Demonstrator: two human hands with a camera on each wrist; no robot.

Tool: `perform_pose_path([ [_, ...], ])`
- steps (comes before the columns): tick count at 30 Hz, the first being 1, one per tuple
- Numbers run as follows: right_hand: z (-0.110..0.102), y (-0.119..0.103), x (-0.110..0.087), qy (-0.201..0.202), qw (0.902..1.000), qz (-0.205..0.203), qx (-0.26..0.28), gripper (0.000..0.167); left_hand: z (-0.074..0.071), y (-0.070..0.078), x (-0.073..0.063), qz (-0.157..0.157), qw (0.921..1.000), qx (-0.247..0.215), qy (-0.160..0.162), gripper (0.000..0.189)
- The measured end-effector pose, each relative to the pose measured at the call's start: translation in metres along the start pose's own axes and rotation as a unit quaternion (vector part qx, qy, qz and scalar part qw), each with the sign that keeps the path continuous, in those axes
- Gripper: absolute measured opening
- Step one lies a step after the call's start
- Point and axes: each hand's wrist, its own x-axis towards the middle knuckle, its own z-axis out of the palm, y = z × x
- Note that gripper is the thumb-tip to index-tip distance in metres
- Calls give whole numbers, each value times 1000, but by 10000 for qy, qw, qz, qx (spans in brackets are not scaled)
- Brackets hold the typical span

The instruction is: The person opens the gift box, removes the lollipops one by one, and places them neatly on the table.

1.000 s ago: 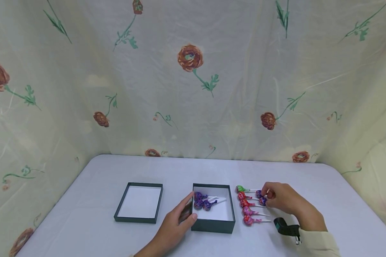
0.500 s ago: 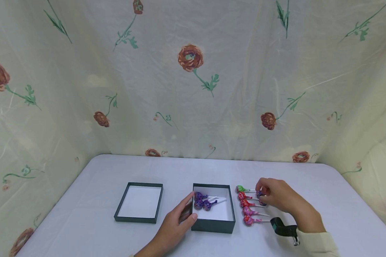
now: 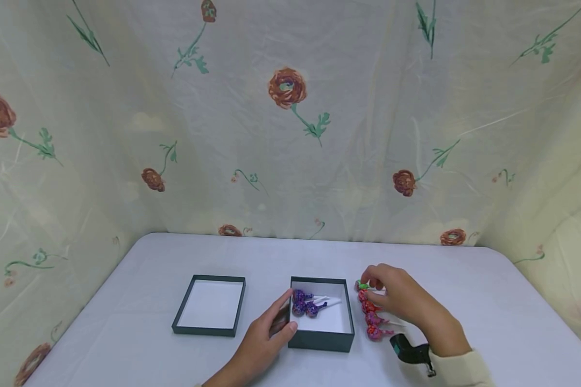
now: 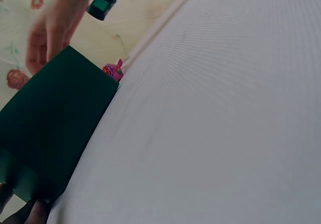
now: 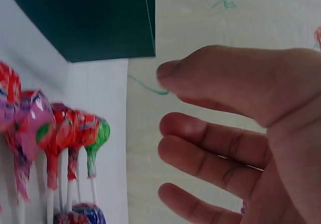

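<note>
Box: dark green with a white inside (image 3: 320,341), stands uncovered on the white tabletop (image 3: 140,328).
Left hand (image 3: 261,341): at the box's left side, thumb and forefinger spread apart and touching it, the thumb by the near corner.
Right hand (image 3: 397,293): right of the box, above the far end of the lollipop row; in the right wrist view thumb and fingers are apart with nothing between them.
Purple lollipops (image 3: 314,309): three lie inside the box toward its left wall, sticks pointing right.
Lollipop row: just right of the box, heads toward it; from far to near, a green lollipop (image 3: 360,286), two red lollipops (image 3: 369,307) and two pink lollipops (image 3: 375,333).
Dark-wrapped lollipops (image 5: 80,216): two heads, partly cut off in the right wrist view, lie farther from the box than the row's heads.
Lid (image 3: 203,330): left of the box, well apart, white inside facing up.
Right wrist: black device (image 3: 411,350) and cream sleeve (image 3: 462,368), right of the box.
Backdrop: flowered curtain (image 3: 348,134) beyond the box.
</note>
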Motion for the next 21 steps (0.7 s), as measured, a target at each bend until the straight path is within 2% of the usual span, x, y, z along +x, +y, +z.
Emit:
perform_pose_path([
  [7, 6, -12, 1, 156, 9996, -230, 31, 17, 0, -1, 0, 66, 10000, 44, 22, 60],
  [14, 14, -23, 4, 428, 9967, -678, -108, 19, 0, 0, 0, -43, 10000, -14, -2, 60],
  [21, 19, -37, 7, 450, 9949, -897, -71, 23, 0, 0, 0, -20, 10000, -27, -11, 60],
])
